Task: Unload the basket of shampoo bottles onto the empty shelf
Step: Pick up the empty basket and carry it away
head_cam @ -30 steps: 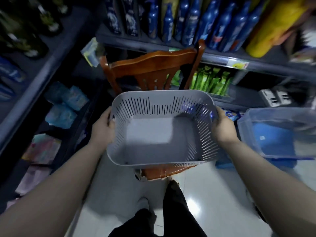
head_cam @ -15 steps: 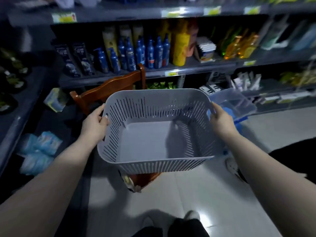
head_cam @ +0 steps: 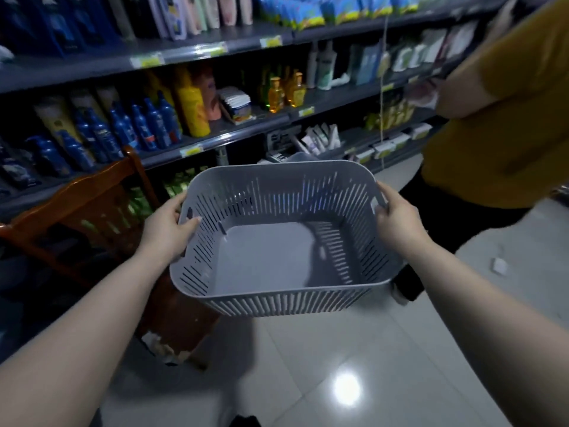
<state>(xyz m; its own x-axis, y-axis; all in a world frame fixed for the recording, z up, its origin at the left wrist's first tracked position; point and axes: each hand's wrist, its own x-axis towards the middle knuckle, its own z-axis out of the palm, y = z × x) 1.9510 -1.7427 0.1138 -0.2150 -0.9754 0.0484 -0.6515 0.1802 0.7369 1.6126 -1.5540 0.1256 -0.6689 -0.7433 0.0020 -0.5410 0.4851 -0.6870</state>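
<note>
Between your left hand (head_cam: 167, 229) and right hand (head_cam: 397, 221), fingers (head_cam: 383, 198) curled over its rim, the basket (head_cam: 277, 300) holds nothing, so unloading looks finished.

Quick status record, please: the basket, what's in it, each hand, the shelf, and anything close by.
basket: grey slotted basket, held up above the tiled floor, roughly level
contents: none visible; its bare bottom shows
left: left hand grips the basket's left rim
right: right hand grips the right rim
shelf: blue bottles stand in rows on the shelf ahead and to the left
nearby: wooden chair left of the basket; a person in a mustard top at right
</note>
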